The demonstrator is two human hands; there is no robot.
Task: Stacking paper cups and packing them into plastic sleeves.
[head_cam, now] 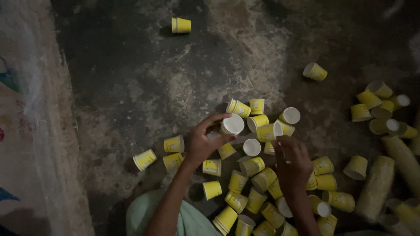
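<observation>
**On the concrete floor, cups all around my hands**

At the centre of the frame my left hand (204,140) is clamped on a white-mouthed paper cup (232,124), thumb and fingers curled round its rim, the cup tipped so its opening faces up at me. Just right of it, my right hand (292,162) hovers over the heap of yellow cups (253,183), fingers bent downward; I cannot tell whether they pinch anything. The heap spreads from centre to the lower edge. A long nested stack of cups (376,188) lies at lower right, a smaller cluster (378,109) sits at right, and one lone cup (180,25) lies on its side at the top.
</observation>
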